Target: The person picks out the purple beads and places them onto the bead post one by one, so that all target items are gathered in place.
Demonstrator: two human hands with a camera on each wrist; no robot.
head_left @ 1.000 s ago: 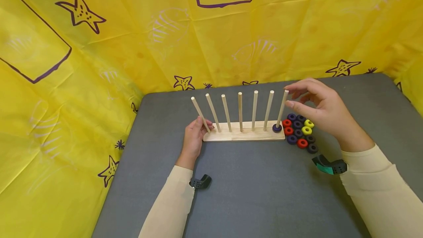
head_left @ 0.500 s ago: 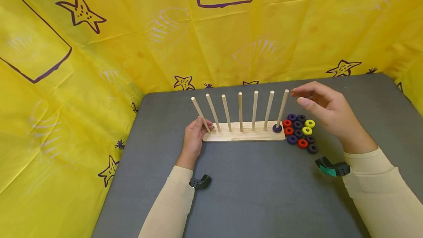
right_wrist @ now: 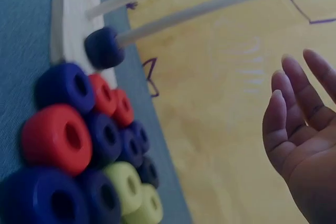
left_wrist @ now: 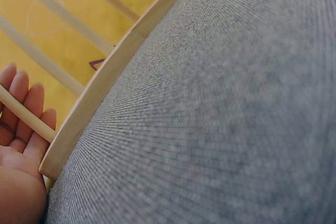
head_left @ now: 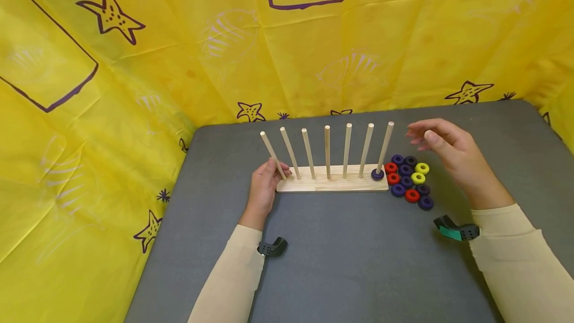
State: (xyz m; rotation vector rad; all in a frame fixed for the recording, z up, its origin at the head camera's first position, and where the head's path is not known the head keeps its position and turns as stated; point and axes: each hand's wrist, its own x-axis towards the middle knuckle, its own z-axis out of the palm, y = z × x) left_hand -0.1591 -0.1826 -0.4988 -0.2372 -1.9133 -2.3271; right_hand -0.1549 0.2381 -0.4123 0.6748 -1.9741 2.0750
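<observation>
A pale wooden peg rack (head_left: 314,185) with several upright pegs stands on the grey table. One dark blue ring (head_left: 377,175) sits at the foot of its rightmost peg. At the rack's left end is my left hand (head_left: 262,188), its fingers behind the leftmost peg; the left wrist view shows those fingers (left_wrist: 34,100) extended past the peg, palm by the board's end. My right hand (head_left: 455,158) hovers to the right of the rack, fingers loosely bent and holding nothing. Below it lie loose blue rings, red rings (right_wrist: 56,139) and yellow rings (right_wrist: 126,184).
Loose rings lie close together right beside the rack's right end. A yellow cloth (head_left: 287,64) with starfish and fish drawings hangs behind and to the left of the grey table (head_left: 332,263). Both wrists carry dark bands with devices.
My right hand has drawn away to the right from the top of the rightmost peg. The left hand stays at the rack's left end, and the rings lie as before.
</observation>
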